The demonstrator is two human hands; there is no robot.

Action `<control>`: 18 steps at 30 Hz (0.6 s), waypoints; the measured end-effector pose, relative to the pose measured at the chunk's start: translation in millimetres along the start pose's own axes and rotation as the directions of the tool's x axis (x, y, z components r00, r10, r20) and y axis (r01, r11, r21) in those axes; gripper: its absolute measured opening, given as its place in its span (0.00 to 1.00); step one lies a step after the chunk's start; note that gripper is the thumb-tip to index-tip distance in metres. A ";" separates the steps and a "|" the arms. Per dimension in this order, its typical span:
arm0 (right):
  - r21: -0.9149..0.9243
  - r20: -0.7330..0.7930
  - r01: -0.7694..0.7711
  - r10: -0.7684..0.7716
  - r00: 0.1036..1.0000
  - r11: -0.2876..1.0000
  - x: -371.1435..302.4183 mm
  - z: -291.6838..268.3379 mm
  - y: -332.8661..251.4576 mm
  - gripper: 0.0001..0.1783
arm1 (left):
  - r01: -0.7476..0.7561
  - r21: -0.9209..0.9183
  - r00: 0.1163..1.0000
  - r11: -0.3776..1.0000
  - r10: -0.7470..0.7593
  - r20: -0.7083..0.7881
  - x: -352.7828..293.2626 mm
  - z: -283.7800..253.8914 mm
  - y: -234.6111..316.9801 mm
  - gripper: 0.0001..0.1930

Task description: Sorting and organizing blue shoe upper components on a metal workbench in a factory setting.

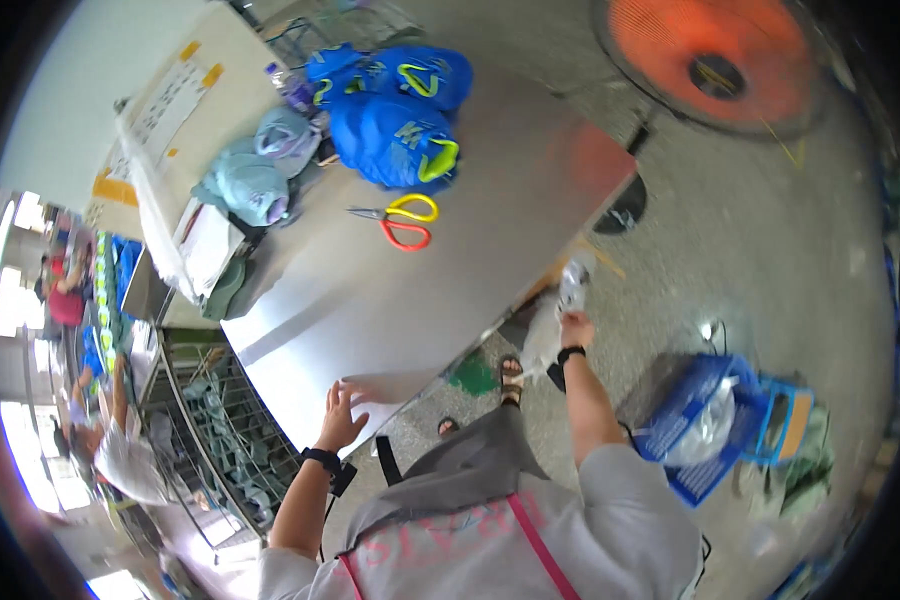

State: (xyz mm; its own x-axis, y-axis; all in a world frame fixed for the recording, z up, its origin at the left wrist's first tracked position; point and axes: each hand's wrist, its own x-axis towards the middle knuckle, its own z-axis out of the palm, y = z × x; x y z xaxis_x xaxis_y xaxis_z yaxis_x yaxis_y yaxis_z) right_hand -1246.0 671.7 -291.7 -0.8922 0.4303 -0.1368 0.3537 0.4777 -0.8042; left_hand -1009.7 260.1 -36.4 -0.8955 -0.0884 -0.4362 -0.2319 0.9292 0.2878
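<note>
My left hand (342,418) is at the near edge of a shiny metal table (370,310), its fingers apart and nothing in it. Off to the right, beyond the table's edge, my right hand (576,330) is closed on a crumpled clear plastic bag (574,282). Whitish plastic (543,340) hangs beside that hand, partly behind it; whether both are one piece I cannot tell. Scissors (405,220) with one yellow and one red handle lie on the table. Behind them sit blue caps (395,135) with yellow-green trim, stacked together. Pale green caps (245,185) lie to their left.
A large orange fan (715,60) stands at the far right. On the floor to the right are a blue crate (695,440) holding clear plastic and a small blue stool (778,420). A wire rack (220,430) of dark green pieces adjoins the table's left. Another person (125,455) works farther left.
</note>
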 end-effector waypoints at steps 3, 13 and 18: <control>-0.065 -0.022 -0.015 0.014 1.000 0.998 29.0 -0.4 5.5 0.04 | 0.196 -0.036 0.980 0.980 -0.194 0.055 3.3 11.7 22.1 0.39; -0.526 0.783 0.385 0.254 0.568 0.758 67.7 -9.8 17.3 0.53 | 0.300 0.087 0.942 0.950 -0.309 0.132 13.8 -9.2 48.1 0.42; -0.214 0.952 0.970 0.248 0.181 0.115 52.4 -46.0 28.0 0.37 | 0.176 -0.013 0.984 0.984 -0.176 0.003 8.7 -11.3 41.0 0.38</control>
State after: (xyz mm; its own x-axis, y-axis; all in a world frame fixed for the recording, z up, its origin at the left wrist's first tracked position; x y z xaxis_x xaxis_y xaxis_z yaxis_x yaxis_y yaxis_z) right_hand -1269.9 742.9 -294.8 -0.3407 -0.5329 -0.7745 -0.7650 0.6361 -0.1011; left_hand -1031.3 293.4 -18.8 -0.8397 -0.2490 -0.4826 -0.3905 0.8944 0.2180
